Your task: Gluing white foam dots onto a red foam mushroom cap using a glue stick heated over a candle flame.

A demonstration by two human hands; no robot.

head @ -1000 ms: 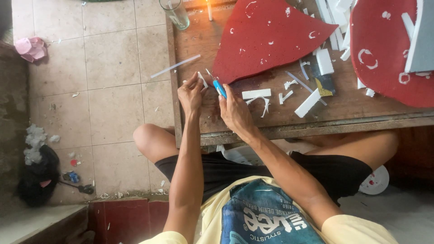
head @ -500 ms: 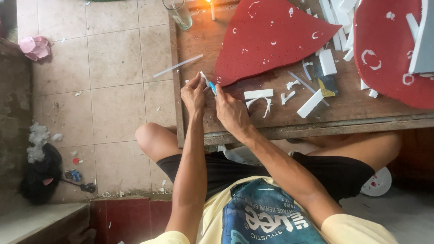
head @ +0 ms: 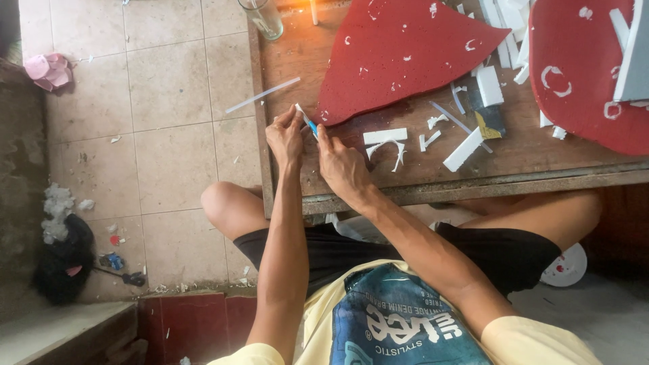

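Two hands on slim blue knife (head: 311, 127) — left hand (head: 285, 135) pinching white tip, right hand (head: 340, 160) gripping it — beside smooth red foam sheet (head: 399, 54), rough wooden table (head: 351, 182).

A worn wooden tabletop (head: 338, 177) carries a large red foam sheet (head: 399, 57) near its middle and a second red sheet (head: 581, 81) toward the right edge. White foam offcuts (head: 466, 149) lie scattered along the near edge. A drinking glass (head: 262, 17) stands at the far left corner.
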